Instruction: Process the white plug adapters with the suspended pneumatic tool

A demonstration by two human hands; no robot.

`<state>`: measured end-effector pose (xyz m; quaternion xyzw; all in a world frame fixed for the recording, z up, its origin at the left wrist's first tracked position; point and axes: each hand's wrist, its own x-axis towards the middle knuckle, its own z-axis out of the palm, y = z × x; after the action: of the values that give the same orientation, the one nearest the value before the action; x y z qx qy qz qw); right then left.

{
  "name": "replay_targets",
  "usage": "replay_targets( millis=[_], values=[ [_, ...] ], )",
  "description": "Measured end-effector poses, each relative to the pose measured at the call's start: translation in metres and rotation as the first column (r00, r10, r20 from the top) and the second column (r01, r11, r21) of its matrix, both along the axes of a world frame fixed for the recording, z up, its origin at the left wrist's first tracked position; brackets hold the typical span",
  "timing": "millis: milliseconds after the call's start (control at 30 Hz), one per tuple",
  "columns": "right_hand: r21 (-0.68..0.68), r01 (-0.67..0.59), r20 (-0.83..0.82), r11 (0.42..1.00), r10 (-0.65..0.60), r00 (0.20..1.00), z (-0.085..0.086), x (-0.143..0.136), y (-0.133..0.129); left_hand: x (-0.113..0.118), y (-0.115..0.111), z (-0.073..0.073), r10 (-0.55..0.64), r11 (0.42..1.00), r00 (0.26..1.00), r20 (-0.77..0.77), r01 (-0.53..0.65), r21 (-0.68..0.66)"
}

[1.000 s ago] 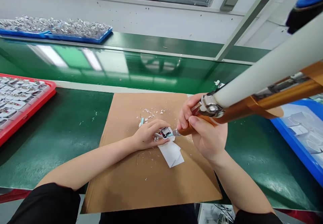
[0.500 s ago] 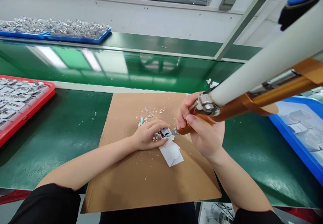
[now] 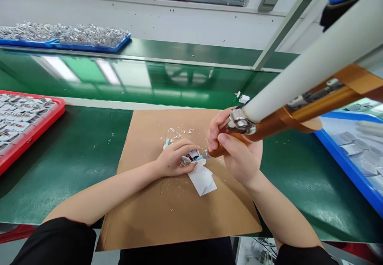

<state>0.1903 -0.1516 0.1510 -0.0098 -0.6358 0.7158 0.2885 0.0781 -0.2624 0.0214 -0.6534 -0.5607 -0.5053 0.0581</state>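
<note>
My left hand [image 3: 175, 158] is closed on a small white plug housing [image 3: 192, 156], whose open side shows dark and red parts and whose metal prongs point left. My right hand [image 3: 239, 149] is wrapped round an orange tool [image 3: 269, 126] with a white tube [image 3: 302, 63] along its top. The tool's metal tip [image 3: 206, 154] meets the right side of the housing. Below the housing lies folded white paper [image 3: 203, 181] on a brown cardboard sheet [image 3: 179, 217]. White crumbs [image 3: 175, 133] are scattered beyond my left hand.
A red tray [image 3: 61, 105] of white parts stands at the left. A blue tray [image 3: 341, 155] with pale pieces is at the right. Blue trays [image 3: 115, 49] heaped with metal pieces sit on the back ledge. Small white pieces [image 3: 243, 97] lie behind my right hand.
The tool and my right hand have shifted slightly left, with the tip still at the housing. My left hand has moved very little and keeps its hold.
</note>
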Motion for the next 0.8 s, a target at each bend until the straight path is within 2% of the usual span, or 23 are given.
replay_targets(
  millis=[367, 800],
  values=[
    [-0.005, 0.047, 0.012, 0.999, -0.047, 0.999, -0.0019, -0.0014, 0.0002, 0.0047, -0.0014, 0.0062, 0.097, 0.995, 0.995, 0.021, -0.097, 0.019],
    [0.051, 0.067, 0.022, 0.996, -0.068, 0.997, -0.0020, 0.0000, 0.0006, 0.0031, -0.0016, 0.0035, 0.050, 0.999, 0.997, 0.053, -0.051, 0.012]
  ],
)
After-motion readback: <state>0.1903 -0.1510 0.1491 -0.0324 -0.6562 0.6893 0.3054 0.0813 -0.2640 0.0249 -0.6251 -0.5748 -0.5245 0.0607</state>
